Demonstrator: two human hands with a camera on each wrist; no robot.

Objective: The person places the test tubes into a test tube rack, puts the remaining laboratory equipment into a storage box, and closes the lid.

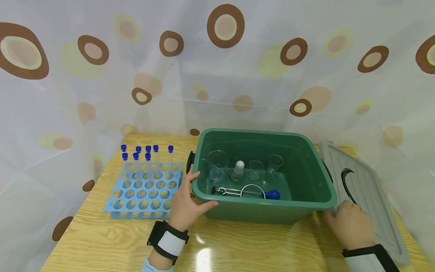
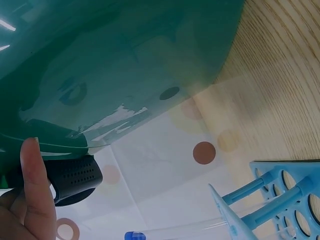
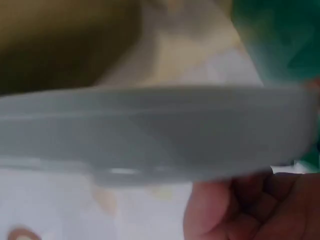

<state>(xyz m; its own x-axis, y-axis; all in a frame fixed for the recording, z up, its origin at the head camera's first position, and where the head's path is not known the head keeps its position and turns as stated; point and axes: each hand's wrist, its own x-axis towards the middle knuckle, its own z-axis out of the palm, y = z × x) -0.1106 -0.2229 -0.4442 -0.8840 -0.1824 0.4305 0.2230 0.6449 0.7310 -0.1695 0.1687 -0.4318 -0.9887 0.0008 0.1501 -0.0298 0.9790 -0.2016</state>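
A green plastic bin [image 1: 258, 211] stands on the table with glassware inside. My left hand [image 1: 187, 204] rests on its front left corner, thumb along the front rim and fingers spread on the left side; in the left wrist view one straight finger [image 2: 37, 185] lies beside the black side handle [image 2: 75, 177]. To the right of the bin is a grey lid [image 1: 374, 204] with a black latch [image 1: 346, 183]. My right hand [image 1: 351, 224] grips the lid's near left edge, its fingers curled and partly hidden. The right wrist view shows the lid edge [image 3: 150, 135] blurred and close.
The bin holds a large beaker [image 1: 217, 162], a white-topped flask [image 1: 238, 172], smaller glass vessels, a metal ring [image 1: 252, 185] and a blue rubber bulb [image 1: 272, 194]. At left stands a light blue rack [image 1: 110, 204] with several blue-capped test tubes. A patterned cloth [image 1: 210, 79] hangs behind.
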